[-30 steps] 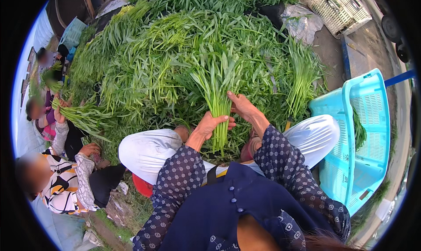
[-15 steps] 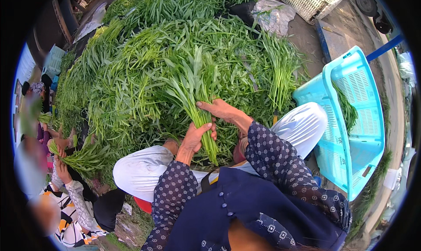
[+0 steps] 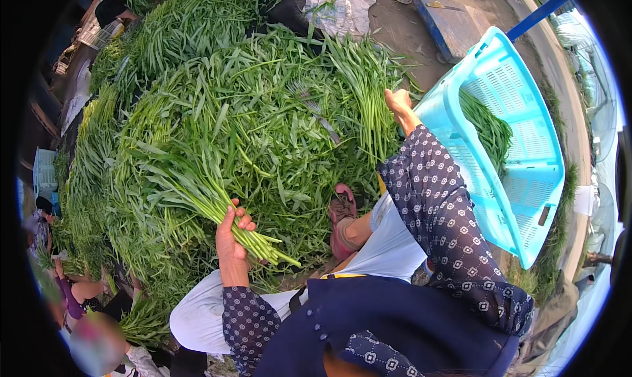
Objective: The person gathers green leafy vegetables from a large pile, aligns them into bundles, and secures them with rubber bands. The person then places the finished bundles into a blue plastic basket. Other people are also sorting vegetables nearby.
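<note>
My left hand [image 3: 234, 239] is wrapped round the stalks of a bunch of water spinach [image 3: 197, 189], its long narrow leaves fanned out to the upper left and the cut ends pointing right. Off to the right, my right hand [image 3: 399, 106] is at the edge of a sheaf of water spinach [image 3: 372, 107], beside the basket. Its fingers look curled, but what they hold, if anything, is hidden. A wide heap of loose water spinach [image 3: 263, 127] spreads before me. A dark fork-like tool [image 3: 322, 122] lies on it.
A tilted turquoise plastic basket [image 3: 520, 206] stands at my right, with greens [image 3: 484, 127] inside. Beyond are a blue-edged board [image 3: 447, 25] and a pale sack [image 3: 339, 8]. My shoe [image 3: 342, 225] rests at the heap's near edge. Other people work at the left edge.
My right hand has let go of the bunch and reached right to the sheaf near the basket. My left hand has moved left with the bunch. The view has shifted right.
</note>
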Tool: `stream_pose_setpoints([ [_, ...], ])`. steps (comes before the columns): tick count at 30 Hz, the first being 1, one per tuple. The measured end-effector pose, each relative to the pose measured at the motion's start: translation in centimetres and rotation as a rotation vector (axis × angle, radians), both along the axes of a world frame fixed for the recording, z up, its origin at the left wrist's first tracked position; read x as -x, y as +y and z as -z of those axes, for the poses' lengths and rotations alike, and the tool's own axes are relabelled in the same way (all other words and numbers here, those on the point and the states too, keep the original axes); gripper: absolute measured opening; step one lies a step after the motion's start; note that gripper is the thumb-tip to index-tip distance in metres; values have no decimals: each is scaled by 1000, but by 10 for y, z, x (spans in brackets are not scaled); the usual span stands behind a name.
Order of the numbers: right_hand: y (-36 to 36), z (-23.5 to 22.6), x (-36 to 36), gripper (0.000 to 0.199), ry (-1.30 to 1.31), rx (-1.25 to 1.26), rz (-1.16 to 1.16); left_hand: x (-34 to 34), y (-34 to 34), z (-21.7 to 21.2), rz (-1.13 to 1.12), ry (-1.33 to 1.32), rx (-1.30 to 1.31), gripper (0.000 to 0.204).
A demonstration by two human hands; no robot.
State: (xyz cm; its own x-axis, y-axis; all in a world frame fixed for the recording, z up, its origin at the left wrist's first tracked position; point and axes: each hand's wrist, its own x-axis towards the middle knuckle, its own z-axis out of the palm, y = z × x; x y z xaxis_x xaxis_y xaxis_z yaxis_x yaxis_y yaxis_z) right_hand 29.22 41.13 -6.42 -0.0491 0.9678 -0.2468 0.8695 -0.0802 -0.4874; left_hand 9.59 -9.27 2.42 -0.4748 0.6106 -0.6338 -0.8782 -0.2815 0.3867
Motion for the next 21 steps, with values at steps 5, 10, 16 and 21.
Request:
stream_pose_setpoints([
  [5, -28, 21, 6, 86, -97, 155, -22, -8, 5, 8, -30, 52, 107, 24],
  [10, -55, 34, 37, 103, -406, -219, -24, -14, 23, 16, 11, 84, 240, 22],
  [16, -36, 3, 19, 87, -207, 158, -160, -11, 24, 23, 22, 74, 245, 23],
  [21, -56, -2, 49, 86, -338, 76, -127, -12, 26, 25, 6, 63, 262, 21],
])
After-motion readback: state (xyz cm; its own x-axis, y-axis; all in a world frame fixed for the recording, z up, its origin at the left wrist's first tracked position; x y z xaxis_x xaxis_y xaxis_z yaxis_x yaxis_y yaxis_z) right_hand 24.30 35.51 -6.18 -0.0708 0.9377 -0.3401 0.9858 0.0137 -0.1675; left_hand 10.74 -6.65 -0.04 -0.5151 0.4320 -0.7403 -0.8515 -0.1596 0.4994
